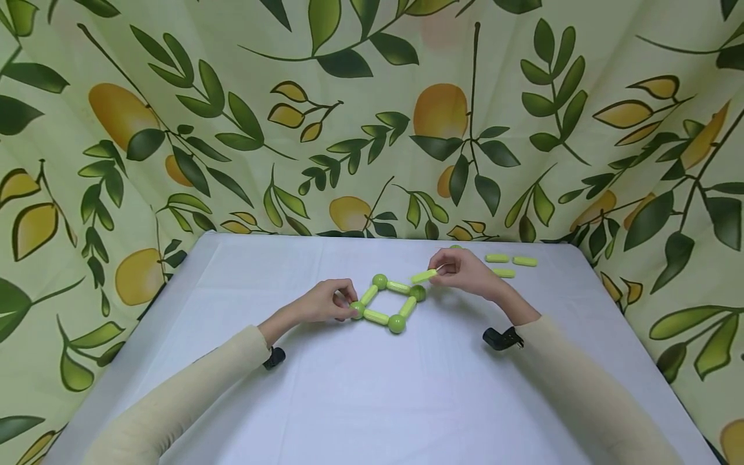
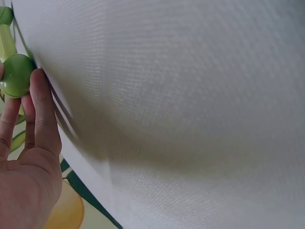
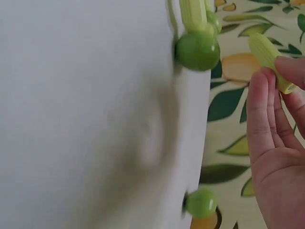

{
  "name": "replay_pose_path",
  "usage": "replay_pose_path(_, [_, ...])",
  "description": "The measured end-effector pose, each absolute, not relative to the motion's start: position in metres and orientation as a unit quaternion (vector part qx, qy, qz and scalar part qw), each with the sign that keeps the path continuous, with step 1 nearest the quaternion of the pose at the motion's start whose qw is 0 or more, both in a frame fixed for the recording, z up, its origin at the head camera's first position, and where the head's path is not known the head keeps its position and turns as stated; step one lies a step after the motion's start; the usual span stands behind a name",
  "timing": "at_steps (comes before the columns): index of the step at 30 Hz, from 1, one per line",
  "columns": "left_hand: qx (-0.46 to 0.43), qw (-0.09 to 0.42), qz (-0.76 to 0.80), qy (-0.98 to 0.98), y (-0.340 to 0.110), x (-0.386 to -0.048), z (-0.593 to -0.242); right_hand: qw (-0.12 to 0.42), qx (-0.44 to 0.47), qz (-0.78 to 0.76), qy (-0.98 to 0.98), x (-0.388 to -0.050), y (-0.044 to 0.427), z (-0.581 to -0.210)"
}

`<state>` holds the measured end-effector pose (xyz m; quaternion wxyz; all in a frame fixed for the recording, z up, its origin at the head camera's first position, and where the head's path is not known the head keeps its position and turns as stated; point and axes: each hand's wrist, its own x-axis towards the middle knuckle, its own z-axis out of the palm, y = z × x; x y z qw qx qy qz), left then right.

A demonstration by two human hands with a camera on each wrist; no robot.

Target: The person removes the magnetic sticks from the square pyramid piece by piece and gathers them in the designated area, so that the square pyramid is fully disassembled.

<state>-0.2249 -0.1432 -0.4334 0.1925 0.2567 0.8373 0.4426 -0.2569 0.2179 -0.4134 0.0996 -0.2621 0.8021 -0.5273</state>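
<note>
A four-sided frame (image 1: pixel 376 317) of pale green rods joined by darker green balls lies on the table. My left hand (image 1: pixel 322 300) pinches the ball (image 2: pixel 18 76) at its left corner between thumb and fingers. A loose pale green ribbed rod (image 1: pixel 423 276) is pinched by its end in my right hand (image 1: pixel 462 274). That rod is held up, just beyond the right corner ball (image 1: pixel 418 293), and the right wrist view shows it apart from the ball. The thumb of my left hand is mostly cut off in the left wrist view.
Several spare rods (image 1: pixel 525 261) lie at the back right of the white-covered table (image 1: pixel 349 400). A loose green ball (image 3: pixel 201 203) sits behind my right hand, mostly hidden in the head view. A leaf-and-fruit patterned curtain (image 1: pixel 372 129) hangs along the table's far edge.
</note>
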Motion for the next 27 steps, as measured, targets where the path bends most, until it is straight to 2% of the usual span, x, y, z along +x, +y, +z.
replay_pose_path(11, [0.250,0.197,0.447,0.836,-0.145,-0.223,-0.433,0.073,-0.188,-0.535,0.820,-0.237,0.285,-0.419])
replay_pose_path(19, [0.252,0.198,0.448,0.834,-0.144,-0.222,-0.432,0.014,-0.150,-0.521,0.840,-0.224,0.332,-0.428])
replay_pose_path(27, [0.259,0.194,0.448,0.833,-0.144,-0.223,-0.431,-0.022,-0.123,-0.497,0.859,-0.215,0.370,-0.426])
